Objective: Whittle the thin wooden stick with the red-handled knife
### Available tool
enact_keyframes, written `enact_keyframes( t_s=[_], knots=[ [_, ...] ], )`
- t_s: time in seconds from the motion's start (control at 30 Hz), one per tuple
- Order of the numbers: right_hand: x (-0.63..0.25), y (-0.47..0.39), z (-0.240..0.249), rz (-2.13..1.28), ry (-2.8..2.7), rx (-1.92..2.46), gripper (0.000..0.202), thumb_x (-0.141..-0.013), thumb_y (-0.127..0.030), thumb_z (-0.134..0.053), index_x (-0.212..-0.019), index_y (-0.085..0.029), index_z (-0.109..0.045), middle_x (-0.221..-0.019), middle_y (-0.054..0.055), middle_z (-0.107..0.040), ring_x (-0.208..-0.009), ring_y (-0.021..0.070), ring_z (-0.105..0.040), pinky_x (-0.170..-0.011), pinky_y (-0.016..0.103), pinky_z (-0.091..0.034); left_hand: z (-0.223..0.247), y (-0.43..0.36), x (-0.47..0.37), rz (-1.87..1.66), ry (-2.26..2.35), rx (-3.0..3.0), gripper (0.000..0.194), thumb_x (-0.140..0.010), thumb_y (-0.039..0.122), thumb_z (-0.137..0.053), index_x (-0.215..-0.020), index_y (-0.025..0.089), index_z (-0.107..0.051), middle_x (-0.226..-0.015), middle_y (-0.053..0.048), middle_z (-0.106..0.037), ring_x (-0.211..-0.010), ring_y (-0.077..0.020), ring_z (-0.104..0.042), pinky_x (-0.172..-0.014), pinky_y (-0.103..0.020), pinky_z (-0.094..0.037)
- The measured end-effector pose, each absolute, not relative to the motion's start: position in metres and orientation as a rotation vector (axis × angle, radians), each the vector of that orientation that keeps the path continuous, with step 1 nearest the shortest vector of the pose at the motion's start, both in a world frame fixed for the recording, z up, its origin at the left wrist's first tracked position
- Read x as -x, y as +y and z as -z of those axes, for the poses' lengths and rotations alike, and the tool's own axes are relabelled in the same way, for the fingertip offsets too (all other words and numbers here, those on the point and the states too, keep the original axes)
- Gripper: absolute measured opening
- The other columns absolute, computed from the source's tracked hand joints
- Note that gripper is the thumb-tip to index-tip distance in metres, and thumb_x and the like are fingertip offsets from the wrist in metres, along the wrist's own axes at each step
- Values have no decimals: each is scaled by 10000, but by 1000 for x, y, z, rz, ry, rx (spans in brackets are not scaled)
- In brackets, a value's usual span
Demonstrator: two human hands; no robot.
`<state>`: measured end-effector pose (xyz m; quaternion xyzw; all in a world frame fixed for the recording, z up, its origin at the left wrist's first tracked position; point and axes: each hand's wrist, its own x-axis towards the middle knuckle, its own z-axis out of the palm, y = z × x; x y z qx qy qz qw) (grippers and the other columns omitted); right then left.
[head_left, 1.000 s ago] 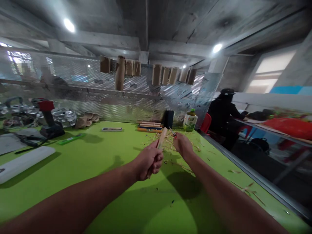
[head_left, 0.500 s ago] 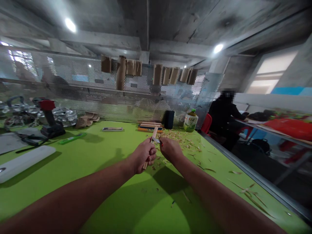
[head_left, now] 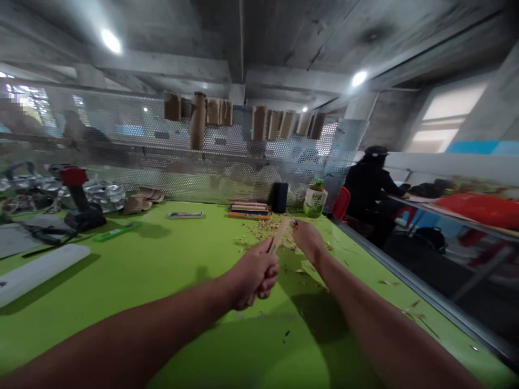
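Note:
My left hand is closed in a fist around a pale, flat wooden strip, which slants up and away from me. The strip's lower end shows just beneath the fist. To its right, my right hand is closed on a small knife; only a bit of the blade shows, close to the strip's far end, and the fingers hide the handle. Whether blade and strip touch is too blurred to tell. Curled shavings lie scattered on the green tabletop beyond and beneath both hands.
Toward the back stand a stack of strips, a black case and a green-capped bottle. A cordless drill, green packet and white block sit left. A person sits at another table, right.
Both hands have moved right, and the right hand is farther from the left. The knife blade has gone from beside the left fist out toward the strip's far end.

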<state>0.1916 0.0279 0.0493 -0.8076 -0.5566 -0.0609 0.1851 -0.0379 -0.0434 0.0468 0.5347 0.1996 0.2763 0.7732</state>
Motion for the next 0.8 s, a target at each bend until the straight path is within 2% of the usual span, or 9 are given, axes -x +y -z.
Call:
enact_keyframes(
  t_s=[0.13,0.27,0.4,0.5,0.8],
  knots=[
    [-164,18,-52,266,-1696,2151,351,-924,-286,-374,-1138,-205,-640,-976,103,-693,-869,200,-633,-666,252,-365,-47,-21,43,-720,590,-1128,546,-866,256,-465,-1383,226,-293,-633,74,-427,-407,-38,-329,-367,-148,-273],
    [-119,3,-47,293,-2016,2037,286,-902,-268,-400,-989,-229,-669,-881,65,-703,-781,182,-631,-618,247,-339,-50,-9,44,-781,618,-1141,350,-836,243,-472,-1182,226,-427,-604,95,-380,-375,-35,-287,-348,-144,-237],
    [-105,-1,-47,321,-2110,2040,257,-904,-236,-398,-933,-211,-652,-879,70,-702,-770,168,-627,-619,244,-332,-54,-13,41,-801,652,-1145,241,-813,245,-491,-1048,220,-444,-584,105,-362,-360,-31,-273,-349,-133,-207],
    [-110,1,-50,334,-2110,2039,256,-920,-232,-389,-954,-203,-641,-908,82,-702,-798,167,-626,-648,243,-340,-57,-20,40,-815,686,-1139,263,-822,237,-480,-1081,215,-443,-581,102,-368,-365,-35,-289,-357,-136,-215],
    [-118,9,-46,419,-2068,1992,253,-922,-235,-390,-945,-191,-638,-892,96,-698,-801,179,-629,-672,250,-358,-59,-21,40,-782,729,-1193,520,-854,218,-446,-1364,247,-348,-587,89,-379,-388,-49,-306,-378,-153,-253]
  ],
)
